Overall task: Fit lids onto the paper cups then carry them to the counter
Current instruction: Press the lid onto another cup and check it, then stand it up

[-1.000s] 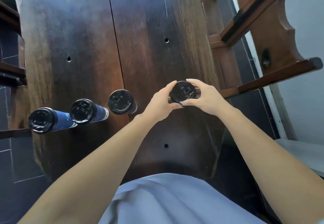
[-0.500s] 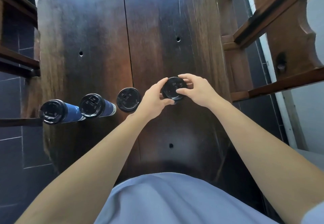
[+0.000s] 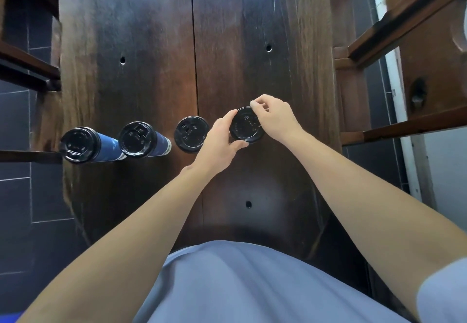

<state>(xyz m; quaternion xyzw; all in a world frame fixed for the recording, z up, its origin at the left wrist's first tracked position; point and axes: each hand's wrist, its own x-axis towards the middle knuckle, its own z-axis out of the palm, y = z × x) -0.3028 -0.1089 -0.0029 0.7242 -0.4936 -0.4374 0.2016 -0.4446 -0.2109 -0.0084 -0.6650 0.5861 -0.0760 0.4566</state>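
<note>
Several blue paper cups with black lids stand in a row on a dark wooden table [image 3: 252,45]. The rightmost cup carries a black lid [image 3: 246,127] seen from straight above; the cup under it is hidden. My left hand [image 3: 219,141] grips the lid's left and near rim with thumb and fingers. My right hand [image 3: 273,118] pinches its far right rim. To the left stand a lidded cup [image 3: 191,134], another lidded cup [image 3: 137,138] and a third [image 3: 78,144], the last near the table's left edge.
Wooden chairs or benches [image 3: 404,19] flank the table on the right, and a dark wooden frame [image 3: 27,65] on the left. Dark floor tiles [image 3: 15,196] show beside the table. Small holes dot the tabletop.
The view has drifted, so the row of cups sits further right and up in the frame. My right fingers have shifted to the lid's far rim; both hands stay on the lid.
</note>
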